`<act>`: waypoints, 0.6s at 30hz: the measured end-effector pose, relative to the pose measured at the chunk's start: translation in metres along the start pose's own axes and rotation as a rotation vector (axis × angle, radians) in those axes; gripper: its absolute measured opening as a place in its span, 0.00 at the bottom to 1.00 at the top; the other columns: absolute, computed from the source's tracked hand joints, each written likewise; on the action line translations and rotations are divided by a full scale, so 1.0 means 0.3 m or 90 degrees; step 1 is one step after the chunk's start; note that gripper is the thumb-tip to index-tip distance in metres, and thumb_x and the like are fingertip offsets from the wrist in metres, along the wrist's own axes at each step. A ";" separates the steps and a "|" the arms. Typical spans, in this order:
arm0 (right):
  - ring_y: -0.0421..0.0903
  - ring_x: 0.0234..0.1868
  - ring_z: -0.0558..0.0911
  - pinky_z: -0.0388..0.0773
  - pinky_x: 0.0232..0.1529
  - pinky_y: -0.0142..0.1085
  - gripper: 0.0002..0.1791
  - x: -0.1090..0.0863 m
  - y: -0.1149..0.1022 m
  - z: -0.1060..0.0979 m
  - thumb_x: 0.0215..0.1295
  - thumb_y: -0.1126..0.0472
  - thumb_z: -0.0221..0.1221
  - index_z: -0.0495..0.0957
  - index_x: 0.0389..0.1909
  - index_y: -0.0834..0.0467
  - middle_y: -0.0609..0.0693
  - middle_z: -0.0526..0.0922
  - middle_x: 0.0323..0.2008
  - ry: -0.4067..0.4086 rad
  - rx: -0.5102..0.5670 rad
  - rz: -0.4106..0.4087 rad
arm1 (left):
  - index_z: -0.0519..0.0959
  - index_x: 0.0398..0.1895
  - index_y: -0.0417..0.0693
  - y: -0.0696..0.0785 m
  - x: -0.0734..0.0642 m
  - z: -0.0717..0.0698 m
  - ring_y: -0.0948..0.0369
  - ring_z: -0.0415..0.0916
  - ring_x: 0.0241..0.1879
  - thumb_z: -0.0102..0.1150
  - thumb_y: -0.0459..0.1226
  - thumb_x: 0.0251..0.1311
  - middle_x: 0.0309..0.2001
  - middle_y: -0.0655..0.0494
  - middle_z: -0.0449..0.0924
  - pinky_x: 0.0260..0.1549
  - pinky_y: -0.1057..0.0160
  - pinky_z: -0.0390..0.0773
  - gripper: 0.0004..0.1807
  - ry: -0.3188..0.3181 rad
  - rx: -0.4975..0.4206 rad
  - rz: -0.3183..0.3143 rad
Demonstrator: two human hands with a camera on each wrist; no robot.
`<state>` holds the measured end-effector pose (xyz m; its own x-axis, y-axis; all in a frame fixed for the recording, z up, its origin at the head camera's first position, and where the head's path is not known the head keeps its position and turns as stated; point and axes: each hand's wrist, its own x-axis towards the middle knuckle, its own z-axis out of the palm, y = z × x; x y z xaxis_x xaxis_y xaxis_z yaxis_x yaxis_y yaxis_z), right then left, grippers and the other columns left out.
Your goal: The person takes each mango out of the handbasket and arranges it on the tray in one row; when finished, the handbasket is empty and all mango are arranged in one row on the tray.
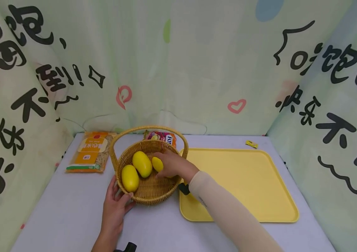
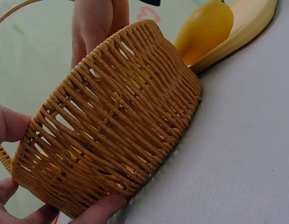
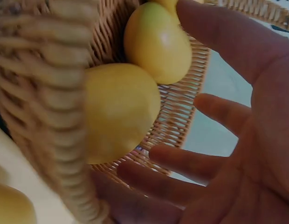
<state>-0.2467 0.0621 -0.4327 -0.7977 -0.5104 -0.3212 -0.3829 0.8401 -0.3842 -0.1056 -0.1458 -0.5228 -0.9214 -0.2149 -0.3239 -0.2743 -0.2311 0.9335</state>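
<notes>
A wicker basket (image 1: 153,199) with a tall handle stands on the table with yellow mangoes (image 1: 130,178) inside. My left hand (image 1: 114,206) grips the basket's near left side, and the left wrist view shows its fingers (image 2: 102,210) against the woven wall. Inside the basket, my right hand (image 1: 172,164) reaches past the rim, around a mango (image 1: 157,164) that it partly hides. In the right wrist view its fingers (image 3: 182,163) are spread beside a large mango (image 3: 121,112); firm contact does not show. Another mango (image 2: 205,30) lies on the tray, mostly behind the right forearm in the head view.
A yellow tray (image 1: 238,185) lies to the basket's right, touching or very near it. At the back left is an orange bag of grain (image 1: 90,154). Behind the basket lies a purple-red snack packet (image 1: 162,137); a small yellow wrapper (image 1: 251,144) sits behind the tray.
</notes>
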 end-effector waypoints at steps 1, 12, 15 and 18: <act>0.56 0.73 0.72 0.74 0.72 0.54 0.48 0.009 -0.002 0.000 0.62 0.45 0.75 0.63 0.81 0.43 0.59 0.68 0.76 -0.011 -0.007 0.004 | 0.41 0.87 0.76 -0.001 -0.001 0.000 0.47 0.60 0.78 0.59 0.29 0.71 0.87 0.54 0.45 0.57 0.48 0.84 0.54 0.000 0.001 -0.001; 0.52 0.71 0.72 0.72 0.73 0.55 0.45 0.059 -0.031 -0.013 0.61 0.46 0.76 0.68 0.79 0.38 0.54 0.72 0.75 -0.099 -0.046 0.039 | 0.40 0.87 0.76 -0.002 0.000 0.001 0.46 0.59 0.78 0.61 0.30 0.70 0.87 0.53 0.43 0.57 0.48 0.85 0.55 0.000 -0.006 -0.003; 0.51 0.69 0.73 0.74 0.71 0.54 0.43 0.063 -0.033 -0.011 0.60 0.47 0.77 0.70 0.76 0.37 0.53 0.73 0.73 -0.106 -0.051 0.051 | 0.41 0.87 0.76 -0.001 -0.002 0.001 0.47 0.60 0.78 0.60 0.29 0.70 0.87 0.53 0.45 0.56 0.48 0.85 0.54 0.002 -0.005 -0.004; 0.50 0.63 0.75 0.77 0.67 0.52 0.41 0.062 -0.034 -0.007 0.59 0.49 0.78 0.73 0.74 0.36 0.52 0.76 0.70 -0.100 -0.050 0.055 | 0.42 0.87 0.77 -0.001 -0.002 0.000 0.48 0.61 0.77 0.59 0.29 0.71 0.86 0.54 0.46 0.55 0.50 0.86 0.54 0.004 -0.007 -0.004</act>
<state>-0.2586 0.0444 -0.4328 -0.7489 -0.4525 -0.4841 -0.3557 0.8909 -0.2825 -0.1049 -0.1455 -0.5229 -0.9182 -0.2189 -0.3300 -0.2765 -0.2420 0.9300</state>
